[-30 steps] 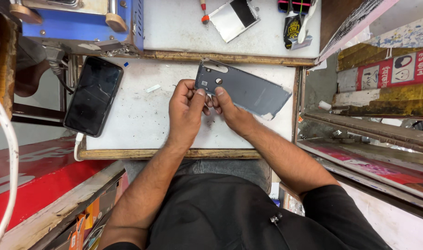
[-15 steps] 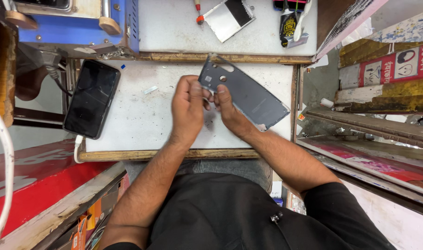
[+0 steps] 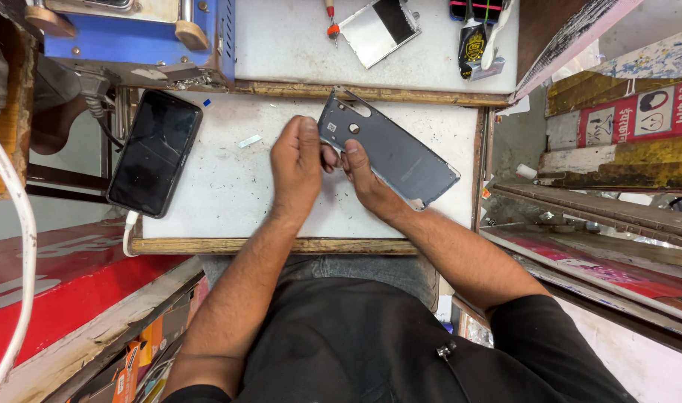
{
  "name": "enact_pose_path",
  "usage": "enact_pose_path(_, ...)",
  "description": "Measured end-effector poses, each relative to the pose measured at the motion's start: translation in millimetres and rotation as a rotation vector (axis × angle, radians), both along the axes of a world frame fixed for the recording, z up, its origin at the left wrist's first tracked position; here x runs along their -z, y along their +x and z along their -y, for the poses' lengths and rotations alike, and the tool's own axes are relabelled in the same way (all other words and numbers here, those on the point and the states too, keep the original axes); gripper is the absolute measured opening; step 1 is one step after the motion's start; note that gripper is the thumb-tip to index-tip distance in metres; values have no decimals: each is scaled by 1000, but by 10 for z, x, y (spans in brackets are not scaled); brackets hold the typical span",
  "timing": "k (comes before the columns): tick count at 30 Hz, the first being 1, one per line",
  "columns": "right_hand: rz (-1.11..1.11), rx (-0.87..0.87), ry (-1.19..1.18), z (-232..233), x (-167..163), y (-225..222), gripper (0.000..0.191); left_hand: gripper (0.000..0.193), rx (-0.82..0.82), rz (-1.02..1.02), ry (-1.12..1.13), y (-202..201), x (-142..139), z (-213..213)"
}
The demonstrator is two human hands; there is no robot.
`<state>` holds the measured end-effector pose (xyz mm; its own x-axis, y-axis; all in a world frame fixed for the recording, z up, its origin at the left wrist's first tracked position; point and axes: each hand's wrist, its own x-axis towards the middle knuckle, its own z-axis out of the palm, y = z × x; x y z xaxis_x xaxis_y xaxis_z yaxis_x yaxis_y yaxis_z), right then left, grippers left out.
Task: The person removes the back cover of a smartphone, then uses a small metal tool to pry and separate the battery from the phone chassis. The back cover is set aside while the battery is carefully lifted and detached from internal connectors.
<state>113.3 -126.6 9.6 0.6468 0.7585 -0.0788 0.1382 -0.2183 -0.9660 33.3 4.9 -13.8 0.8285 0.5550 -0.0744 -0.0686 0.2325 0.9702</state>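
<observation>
- We are holding a grey phone back cover (image 3: 393, 149) over the white desk (image 3: 229, 186), close to its far wooden edge, the cover lying slantwise from upper left to lower right.
- Our right hand (image 3: 360, 175) is gripping the cover at its near left end, the fingers (image 3: 354, 153) curled onto it with the thumb pressing its face beside a small round hole.
- Our left hand (image 3: 298, 164) is sitting just beside the right one, its fingers bent and closed toward the cover's left edge; we cannot tell whether they are pinching the edge or only touching it, since the back of the hand is hiding the tips.
- A black phone (image 3: 154, 153) is lying screen up at the desk's left side, well apart from the hands, with a white cable (image 3: 128, 227) plugged in at its near end.
- A small pale strip (image 3: 249, 140) is lying on the desk between the phone and the left hand.
- Beyond the desk's far edge, a blue machine (image 3: 139, 41) is standing at the left, and a silvery plate with a dark window (image 3: 377, 26) is lying near the middle.
- A red-handled tool (image 3: 330, 19) is lying just beside that plate.
</observation>
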Motion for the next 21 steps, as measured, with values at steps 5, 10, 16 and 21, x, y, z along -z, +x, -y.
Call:
enact_pose_path(5, -199, 71, 113, 9, 145, 58, 47, 19, -3, 47, 43, -82, -54, -169)
enact_pose_path(10, -146, 7, 60, 4, 195, 49, 49, 15, 35, -4, 145, -78, -58, -107)
enact_pose_path(16, -181, -106, 29, 26, 193, 48, 49, 28, -54, -187, 272, -87, -60, -154)
enact_pose_path(21, -322, -157, -104, 50, 190, 98, 34, 27, 3, 42, 279, -325, -172, -358)
